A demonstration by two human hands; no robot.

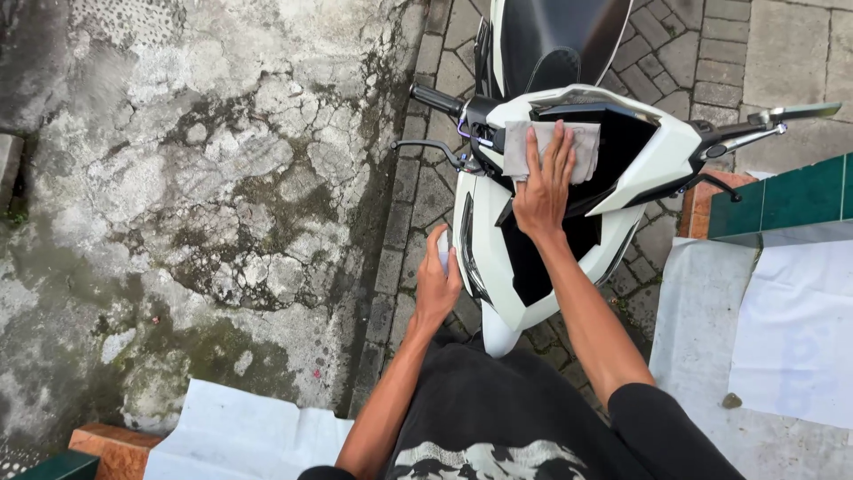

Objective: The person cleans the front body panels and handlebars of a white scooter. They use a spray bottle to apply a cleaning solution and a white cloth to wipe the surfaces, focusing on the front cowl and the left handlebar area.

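A white and black scooter [498, 267] stands on paving bricks, seen from its front, with handlebars spread left and right. My right hand [545, 182] presses flat on a grey cloth [582, 142] that lies over the black dash panel between the handlebars. My left hand [437, 283] is curled around a small pale object at the scooter's left front panel; what that object is stays hidden by the fingers.
Cracked, stained concrete [195, 196] fills the left. White sheets [240, 436] lie by a green-tiled ledge at bottom left, and another white sheet [782, 329] beside green tiles [791, 200] at right. A black seat [555, 36] is at the top.
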